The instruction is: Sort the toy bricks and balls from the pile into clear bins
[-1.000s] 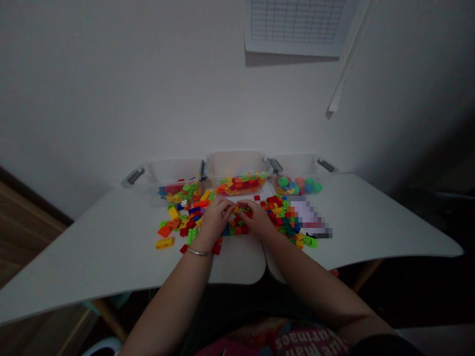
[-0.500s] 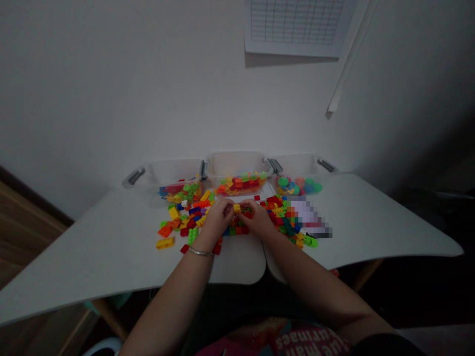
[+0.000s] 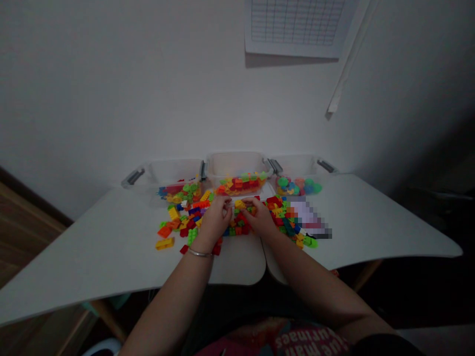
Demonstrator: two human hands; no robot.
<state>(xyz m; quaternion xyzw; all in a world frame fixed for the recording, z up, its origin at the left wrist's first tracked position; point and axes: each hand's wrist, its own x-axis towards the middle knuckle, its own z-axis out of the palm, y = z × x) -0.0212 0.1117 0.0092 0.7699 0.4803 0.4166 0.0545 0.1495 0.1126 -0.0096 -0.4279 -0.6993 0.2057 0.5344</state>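
My left hand [image 3: 215,220], with a silver bangle at its wrist, hovers over the middle of a heap of coloured toy bricks. Its thumb and fingers are pinched together; a small pale piece seems to show at the tips, too blurred to name. Close by on the right, my right hand [image 3: 261,217] grips a yellow toy brick [image 3: 240,203] between thumb and fingers. A narrow gap separates the two hands. Around and below them lie loose bricks, among them a green brick [image 3: 192,236], an orange brick [image 3: 165,231] and a yellow brick [image 3: 165,244].
Three clear bins line the wall: a left bin [image 3: 174,170], a middle bin [image 3: 237,163] and a right bin [image 3: 297,165], each with coloured pieces inside. A blurred-out printed item [image 3: 308,215] lies right of the heap on the white table [image 3: 122,247].
The fingertips have drawn slightly apart. The yellow brick, earlier between both hands, is now a little further right with my right hand.
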